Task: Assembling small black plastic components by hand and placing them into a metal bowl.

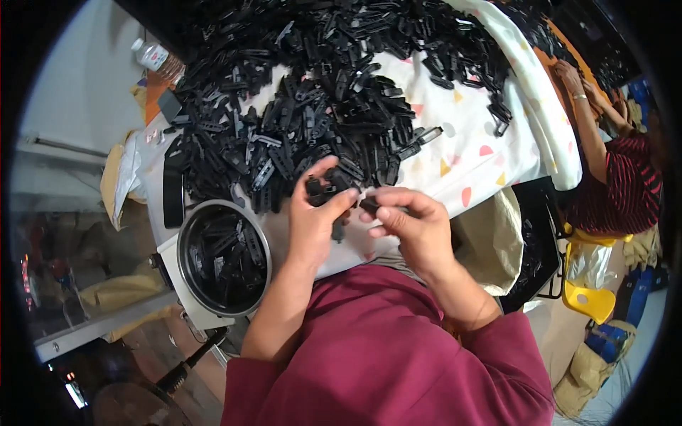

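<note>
In front of my body, close to the table's near edge, my left hand (310,226) is closed around several black plastic pieces (331,182). My right hand (425,234) pinches a small dark piece (369,204) between thumb and fingers, just beside the left hand. The exact shape of that piece is hard to make out. Past both hands spreads a large heap of long, slotted black plastic parts (298,117). Left of my left forearm stands a round metal bowl (266,280) with more black parts (229,255) in it.
A white patterned cloth (455,160) covers the table. At the far left lies a clear bottle (158,58). A pale sack (497,241) hangs open by the right edge, near a yellow chair (591,302). Another person's arm (591,135) reaches over an orange surface at the right.
</note>
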{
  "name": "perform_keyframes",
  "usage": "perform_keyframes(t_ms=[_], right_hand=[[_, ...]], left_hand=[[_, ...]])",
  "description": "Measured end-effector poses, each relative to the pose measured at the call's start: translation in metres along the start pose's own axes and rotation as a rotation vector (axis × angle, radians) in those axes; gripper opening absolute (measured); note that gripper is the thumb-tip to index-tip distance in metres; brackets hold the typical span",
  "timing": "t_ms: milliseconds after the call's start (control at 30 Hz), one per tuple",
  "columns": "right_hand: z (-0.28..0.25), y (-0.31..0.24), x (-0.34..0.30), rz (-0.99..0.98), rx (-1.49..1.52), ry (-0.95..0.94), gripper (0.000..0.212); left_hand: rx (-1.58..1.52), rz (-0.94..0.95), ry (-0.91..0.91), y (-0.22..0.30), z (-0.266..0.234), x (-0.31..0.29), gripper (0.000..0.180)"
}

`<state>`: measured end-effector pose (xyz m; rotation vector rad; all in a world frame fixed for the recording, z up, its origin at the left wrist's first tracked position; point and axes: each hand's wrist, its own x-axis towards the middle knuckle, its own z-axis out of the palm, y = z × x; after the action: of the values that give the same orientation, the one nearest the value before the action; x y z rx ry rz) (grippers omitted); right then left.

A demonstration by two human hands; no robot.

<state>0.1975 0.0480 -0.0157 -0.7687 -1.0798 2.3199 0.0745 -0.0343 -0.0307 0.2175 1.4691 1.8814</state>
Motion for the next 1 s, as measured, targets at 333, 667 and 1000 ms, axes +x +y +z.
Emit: perform_keyframes(t_ms=[333, 667, 1000], right_hand=[[0.016, 0.021, -0.003, -0.539, -0.191, -0.112, 0.021], [0.022, 0.004, 0.003, -0.568, -0.220, -0.122, 0.019], [0.015, 0.002, 0.002, -0.535, -0.420, -0.163, 0.023]], left_hand=[[-0.163, 0.252, -0.090, 0.013, -0.001, -0.020, 0.034], [0.076, 0.413, -0.215, 0.019, -0.020, -0.026, 0.040], [0.680, 0.994, -0.402, 0.043, -0.021, -0.015, 0.034]])
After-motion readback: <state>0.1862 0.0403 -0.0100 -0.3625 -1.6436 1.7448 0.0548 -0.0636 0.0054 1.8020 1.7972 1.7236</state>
